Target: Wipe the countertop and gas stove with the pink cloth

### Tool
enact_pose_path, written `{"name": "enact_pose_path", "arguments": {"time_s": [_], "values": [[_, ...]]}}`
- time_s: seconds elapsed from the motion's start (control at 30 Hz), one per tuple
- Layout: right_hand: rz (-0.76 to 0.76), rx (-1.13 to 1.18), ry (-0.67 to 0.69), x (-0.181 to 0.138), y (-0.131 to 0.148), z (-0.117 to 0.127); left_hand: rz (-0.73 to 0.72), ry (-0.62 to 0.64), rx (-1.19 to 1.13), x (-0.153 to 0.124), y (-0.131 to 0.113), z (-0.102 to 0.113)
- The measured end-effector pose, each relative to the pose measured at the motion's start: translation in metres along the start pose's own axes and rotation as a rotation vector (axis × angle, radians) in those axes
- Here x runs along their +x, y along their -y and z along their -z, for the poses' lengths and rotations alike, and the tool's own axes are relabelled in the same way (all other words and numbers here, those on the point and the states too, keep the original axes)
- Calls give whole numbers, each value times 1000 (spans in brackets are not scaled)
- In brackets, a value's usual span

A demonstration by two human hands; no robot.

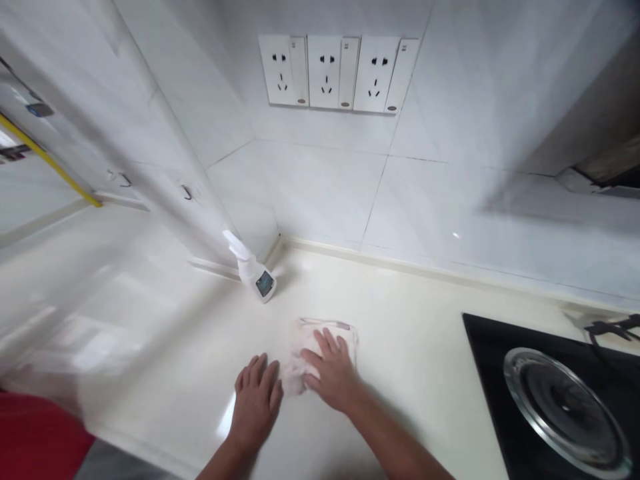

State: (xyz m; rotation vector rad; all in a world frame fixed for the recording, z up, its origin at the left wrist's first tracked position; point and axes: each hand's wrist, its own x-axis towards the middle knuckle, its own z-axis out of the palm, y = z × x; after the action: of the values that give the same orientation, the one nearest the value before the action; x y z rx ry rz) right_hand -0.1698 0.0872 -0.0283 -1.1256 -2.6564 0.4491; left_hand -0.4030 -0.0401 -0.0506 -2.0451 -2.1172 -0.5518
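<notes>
My right hand (333,373) lies flat, fingers spread, pressing on a pale pinkish cloth (313,340) on the cream countertop (430,347). My left hand (257,400) rests palm down on the counter just left of the cloth, fingers stretched out, its fingertips close to the cloth's edge. A white spray bottle (253,270) with a dark label stands in the corner behind the hands, near the wall.
A black gas hob (500,373) with a round metal burner (565,407) fills the right side. Three wall sockets (333,72) sit on the white tiled wall above. A red object (35,437) shows at the bottom left.
</notes>
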Motion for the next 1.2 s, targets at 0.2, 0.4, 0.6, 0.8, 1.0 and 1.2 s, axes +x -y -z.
{"name": "enact_pose_path", "arguments": {"time_s": [0.2,0.4,0.6,0.8,1.0,1.2], "values": [[-482,-256,-182,-48,-180,52,-31,-16,80,-3,2,-2],[-800,-368,-125,-28,-275,100,-60,-52,109,-3,-3,1],[-457,-380,-88,111,-178,70,-94,-56,120,-2,-7,9],[-215,-260,-57,235,-83,41,-99,-75,110,-3,-9,14],[-186,-187,4,301,-39,27,-110,-78,114,-2,-8,15],[-210,-159,-2,297,-27,26,-60,-57,88,-3,-13,16]]}}
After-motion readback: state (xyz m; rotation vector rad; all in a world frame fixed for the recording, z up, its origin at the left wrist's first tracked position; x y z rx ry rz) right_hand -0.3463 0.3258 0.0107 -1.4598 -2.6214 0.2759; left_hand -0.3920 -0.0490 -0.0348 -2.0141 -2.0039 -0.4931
